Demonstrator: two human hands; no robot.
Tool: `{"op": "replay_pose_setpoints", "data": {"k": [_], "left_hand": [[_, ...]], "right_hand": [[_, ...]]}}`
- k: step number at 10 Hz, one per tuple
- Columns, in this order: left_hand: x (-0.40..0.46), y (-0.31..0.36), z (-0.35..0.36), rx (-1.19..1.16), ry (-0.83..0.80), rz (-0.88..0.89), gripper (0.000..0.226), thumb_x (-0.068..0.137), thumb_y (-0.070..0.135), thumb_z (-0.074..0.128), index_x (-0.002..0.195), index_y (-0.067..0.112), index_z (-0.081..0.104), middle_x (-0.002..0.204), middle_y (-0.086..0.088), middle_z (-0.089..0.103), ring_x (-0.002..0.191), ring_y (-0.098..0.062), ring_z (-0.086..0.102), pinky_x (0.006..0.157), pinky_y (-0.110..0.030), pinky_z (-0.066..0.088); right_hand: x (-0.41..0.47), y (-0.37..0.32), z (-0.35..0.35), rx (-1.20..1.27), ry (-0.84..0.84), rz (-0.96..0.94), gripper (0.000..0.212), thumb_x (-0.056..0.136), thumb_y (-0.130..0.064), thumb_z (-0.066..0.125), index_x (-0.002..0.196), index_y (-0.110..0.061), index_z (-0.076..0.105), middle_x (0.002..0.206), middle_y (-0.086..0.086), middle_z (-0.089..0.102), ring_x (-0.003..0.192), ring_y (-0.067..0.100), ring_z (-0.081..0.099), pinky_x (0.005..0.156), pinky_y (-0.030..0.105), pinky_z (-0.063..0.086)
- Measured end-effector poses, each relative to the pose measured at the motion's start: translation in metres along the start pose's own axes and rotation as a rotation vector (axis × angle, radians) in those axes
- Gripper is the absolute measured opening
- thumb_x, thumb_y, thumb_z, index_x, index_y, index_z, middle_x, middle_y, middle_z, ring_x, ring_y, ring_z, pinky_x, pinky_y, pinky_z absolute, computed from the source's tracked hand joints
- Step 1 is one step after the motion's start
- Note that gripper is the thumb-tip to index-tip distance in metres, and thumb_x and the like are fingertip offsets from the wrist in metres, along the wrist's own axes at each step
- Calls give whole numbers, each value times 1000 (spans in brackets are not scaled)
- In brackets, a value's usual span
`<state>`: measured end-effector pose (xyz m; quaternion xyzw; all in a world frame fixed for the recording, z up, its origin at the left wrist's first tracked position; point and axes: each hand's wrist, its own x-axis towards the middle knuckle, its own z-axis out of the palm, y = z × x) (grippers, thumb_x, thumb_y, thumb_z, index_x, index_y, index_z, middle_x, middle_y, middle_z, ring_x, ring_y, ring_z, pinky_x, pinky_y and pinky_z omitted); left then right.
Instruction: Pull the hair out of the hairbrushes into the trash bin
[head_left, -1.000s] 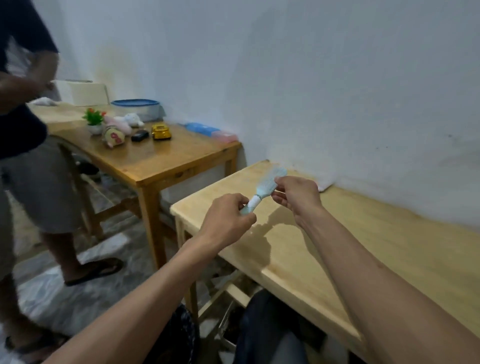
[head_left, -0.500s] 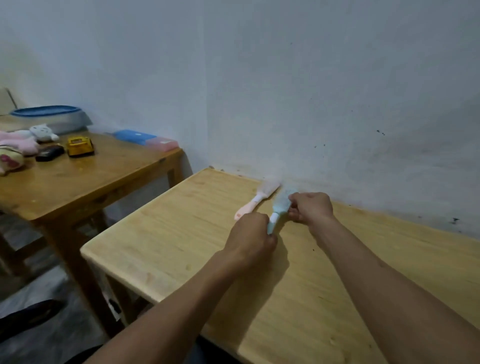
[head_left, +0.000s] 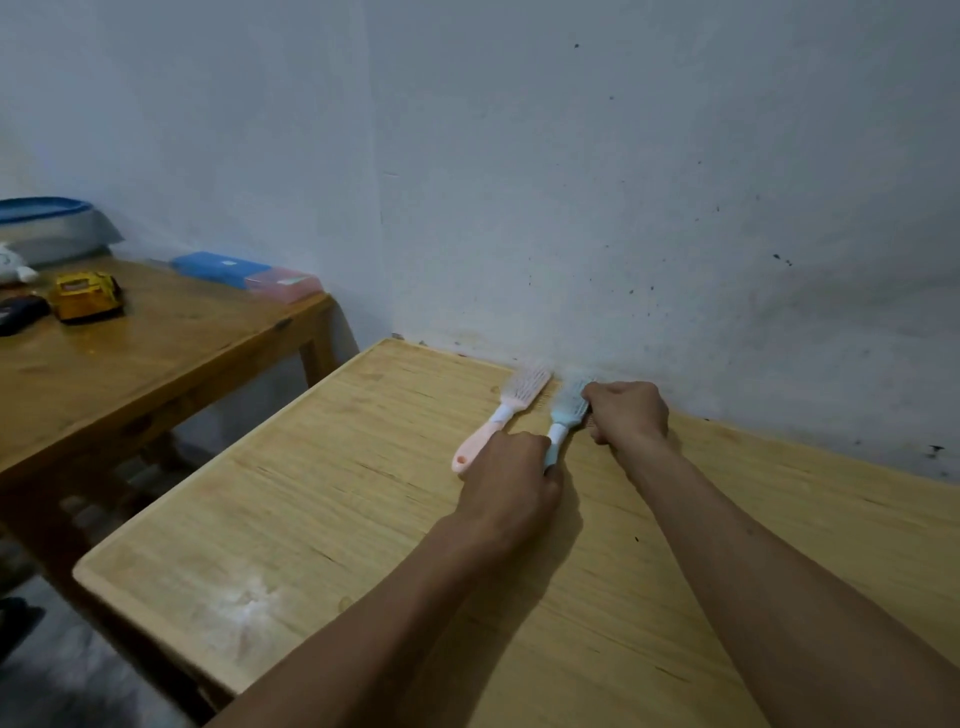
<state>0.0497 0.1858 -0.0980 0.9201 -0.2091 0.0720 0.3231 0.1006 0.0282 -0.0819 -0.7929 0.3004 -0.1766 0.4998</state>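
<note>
Both hands grip the blue hairbrush: left hand its handle; right hand its head.

No text, label, brand, number or sign can be read anywhere in the head view. Far to the left of the left hand, the yellow toy car carries a small pale patch on its roof — too blurred to make out as lettering. The blue box and the pink box beside it, also well left of both hands, each show a small light mark on the lid — neither is legible. The two hairbrushes between and just beside the hands bear no visible print.
</note>
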Motion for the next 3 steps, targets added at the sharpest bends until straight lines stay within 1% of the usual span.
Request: {"op": "replay_pose_setpoints", "data": {"k": [1, 2, 3], "left_hand": [[1, -3, -2, -12, 3, 25, 25, 100, 26, 56, 103, 10, 74, 86, -5, 71, 80, -19, 63, 69, -35, 50], [2, -1, -6, -16, -32, 29, 26, 100, 27, 56, 109, 10, 74, 92, -5, 72, 84, -18, 63, 69, -32, 46], [-5, 4, -14, -76, 8, 57, 41, 100, 35, 59, 133, 11, 65, 119, -9, 72, 105, -19, 64, 82, -30, 49]], "right_hand": [[1, -1, 1, -15, 6, -13, 22, 92, -25, 65, 86, -8, 77, 77, 11, 78, 57, 24, 67, 71, 36, 61], [-2, -2, 1, -28, -6, -8, 21, 93, -27, 65, 90, -11, 79, 75, 7, 76, 54, 21, 65, 72, 37, 61], [-8, -6, -2, 21, -44, 11, 22, 97, -35, 63, 89, -17, 74, 74, 3, 71, 58, 19, 66, 76, 37, 60]]}}
